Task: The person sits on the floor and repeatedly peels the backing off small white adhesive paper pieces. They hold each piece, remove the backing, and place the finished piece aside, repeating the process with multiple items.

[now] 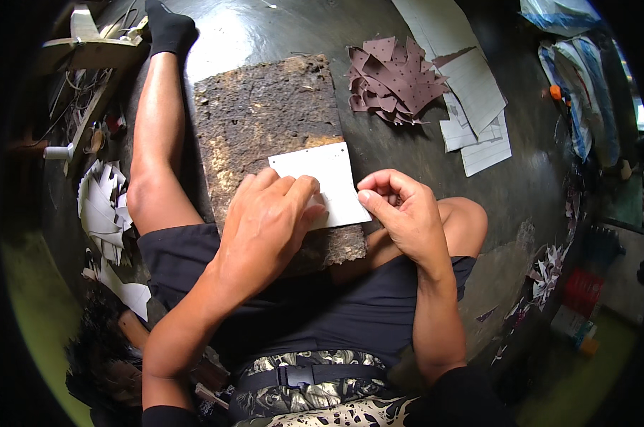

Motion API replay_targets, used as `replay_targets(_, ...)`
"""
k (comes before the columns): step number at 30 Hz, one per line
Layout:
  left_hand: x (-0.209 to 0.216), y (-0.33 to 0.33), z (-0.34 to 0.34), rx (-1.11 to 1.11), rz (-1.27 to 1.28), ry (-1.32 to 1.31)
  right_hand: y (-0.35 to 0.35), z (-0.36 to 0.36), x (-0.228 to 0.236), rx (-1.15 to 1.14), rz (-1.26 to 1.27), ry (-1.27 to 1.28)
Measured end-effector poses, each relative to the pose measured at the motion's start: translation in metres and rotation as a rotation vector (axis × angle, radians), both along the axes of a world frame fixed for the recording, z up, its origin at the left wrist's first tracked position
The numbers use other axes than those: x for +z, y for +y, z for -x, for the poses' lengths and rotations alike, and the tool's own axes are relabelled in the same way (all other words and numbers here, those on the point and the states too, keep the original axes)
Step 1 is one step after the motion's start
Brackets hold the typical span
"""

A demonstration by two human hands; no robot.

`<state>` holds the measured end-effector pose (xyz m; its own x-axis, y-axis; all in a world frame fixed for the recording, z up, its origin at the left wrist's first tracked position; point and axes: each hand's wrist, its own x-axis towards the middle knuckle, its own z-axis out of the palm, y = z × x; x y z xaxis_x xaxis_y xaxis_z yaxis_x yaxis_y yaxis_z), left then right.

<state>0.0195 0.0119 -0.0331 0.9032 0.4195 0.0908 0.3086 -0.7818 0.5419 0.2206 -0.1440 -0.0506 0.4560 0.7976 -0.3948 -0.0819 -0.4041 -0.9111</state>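
A white sheet (338,174) lies on a rough board (265,107), its lower left hidden by the curled left hand (268,213). The right hand (407,213) is at its right edge; I cannot tell whether either grips. A plastic bag (560,17), upper right, is cut off.

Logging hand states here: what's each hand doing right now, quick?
Left hand: curled over the white piece; whether it grips anything cannot be told.
Right hand: partly closed at that piece's right edge; whether it pinches it cannot be told.
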Motion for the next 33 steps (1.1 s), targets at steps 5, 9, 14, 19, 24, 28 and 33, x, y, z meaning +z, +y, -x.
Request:
replay_targets(5, 0.002, -0.011, -0.013, 0.029, -0.071, -0.035, 0.003, 0.006, -0.011, -0.066, -0.145, 0.110)
replay_targets(9, -0.013, -0.015, -0.025, 0.044, -0.028, -0.181, 0.006, 0.008, -0.017, -0.058, -0.180, 0.123)
replay_targets(14, -0.028, -0.013, -0.029, 0.092, 0.128, -0.240, 0.005, 0.002, -0.018, -0.045, -0.163, 0.186)
replay_targets(19, -0.027, -0.018, -0.030, 0.134, 0.105, -0.248, 0.005, -0.001, -0.020, -0.056, -0.152, 0.264)
replay_targets(24, -0.026, -0.018, -0.032, 0.169, 0.117, -0.255, 0.005, -0.002, -0.029, -0.091, -0.179, 0.366)
replay_targets(28, -0.030, -0.017, -0.030, 0.136, 0.041, -0.263, 0.005, 0.000, -0.030, -0.141, -0.153, 0.393)
replay_targets(33, -0.035, -0.020, -0.029, 0.120, -0.010, -0.283, 0.013, 0.010, -0.030, -0.188, -0.100, 0.166)
